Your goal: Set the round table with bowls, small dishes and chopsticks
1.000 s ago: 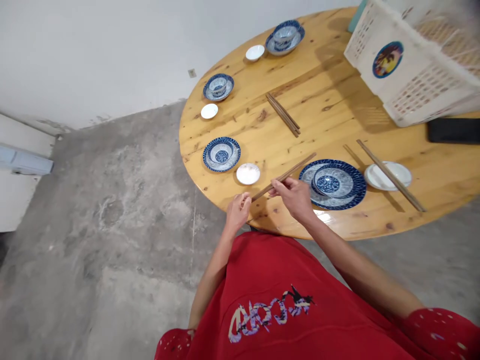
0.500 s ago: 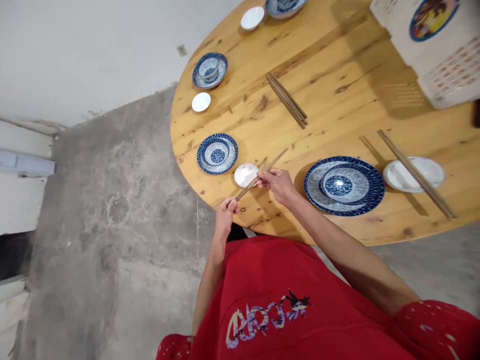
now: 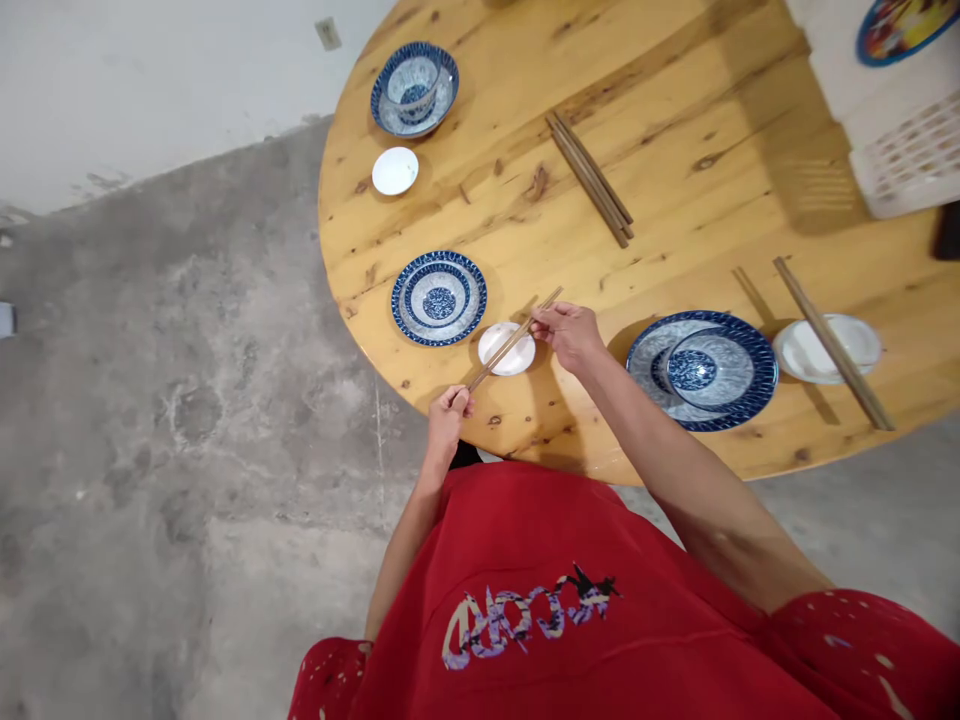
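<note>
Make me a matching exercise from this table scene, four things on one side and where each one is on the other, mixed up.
Things:
1. held chopsticks
2. loose chopsticks
3. white basket
4. black object

Places:
A. at the right picture edge
B. mid-table, untouched
C. across the small white dish
D. far right of the table

Pairs: 1-C, 2-B, 3-D, 4-A

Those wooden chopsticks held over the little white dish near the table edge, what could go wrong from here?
1. The pair of brown wooden chopsticks, pinched at each end by the left hand and the right hand, lies across the small white round dish; placed unevenly, it might roll off.
2. That dish sits close to the rim of the round wooden table, so a nudge could push it over.
</note>
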Demonstrator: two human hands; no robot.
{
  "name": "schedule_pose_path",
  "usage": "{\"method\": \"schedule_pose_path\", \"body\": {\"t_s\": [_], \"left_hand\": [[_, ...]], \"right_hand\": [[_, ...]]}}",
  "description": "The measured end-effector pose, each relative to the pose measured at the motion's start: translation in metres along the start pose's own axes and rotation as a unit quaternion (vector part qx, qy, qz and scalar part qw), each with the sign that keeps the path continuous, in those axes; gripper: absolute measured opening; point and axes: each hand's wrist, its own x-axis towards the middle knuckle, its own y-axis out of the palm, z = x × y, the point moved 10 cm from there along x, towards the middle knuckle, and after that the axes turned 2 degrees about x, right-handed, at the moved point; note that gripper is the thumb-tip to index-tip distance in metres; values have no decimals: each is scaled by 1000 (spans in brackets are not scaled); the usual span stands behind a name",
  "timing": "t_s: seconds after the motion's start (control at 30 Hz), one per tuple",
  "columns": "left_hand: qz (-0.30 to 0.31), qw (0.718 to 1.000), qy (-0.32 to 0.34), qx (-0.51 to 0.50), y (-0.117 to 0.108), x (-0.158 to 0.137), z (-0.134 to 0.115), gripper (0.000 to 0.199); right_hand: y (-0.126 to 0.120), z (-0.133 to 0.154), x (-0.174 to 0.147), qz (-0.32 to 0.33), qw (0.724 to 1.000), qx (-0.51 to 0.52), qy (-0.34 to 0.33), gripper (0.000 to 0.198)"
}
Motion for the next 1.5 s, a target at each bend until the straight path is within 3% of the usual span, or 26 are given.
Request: {"method": "schedule_pose_path", "body": {"t_s": [0.23,0.57,0.8,0.97,1.07,1.23,1.33,1.5], "left_hand": [[30,999,6,-11,4,0,-1,29],[40,999,16,25,6,-6,-6,34],[35,994,25,97,-1,-5,-7,39],[-15,984,74,162,-26,-7,-18,38],[-59,981,83,164,-48,-13,-24,42],[-124,976,91,154,-80,-21,-33,47],[-151,975,90,137,-90,-23,-33,50],[-171,975,78,119,-94,-23,-31,54]], "right_hand": [[10,1,4,8,1000,-21,15,34],[5,3,0,-23,999,-31,31,18],[-22,7,2,-49,998,-46,9,14],[-53,46,30,-120,985,-95,-78,13],[-65,87,54,-166,954,-205,-141,9],[-61,147,94,-215,839,-459,-196,22],[-52,158,114,-213,787,-551,-178,29],[-37,154,129,-184,731,-643,-138,31]]}}
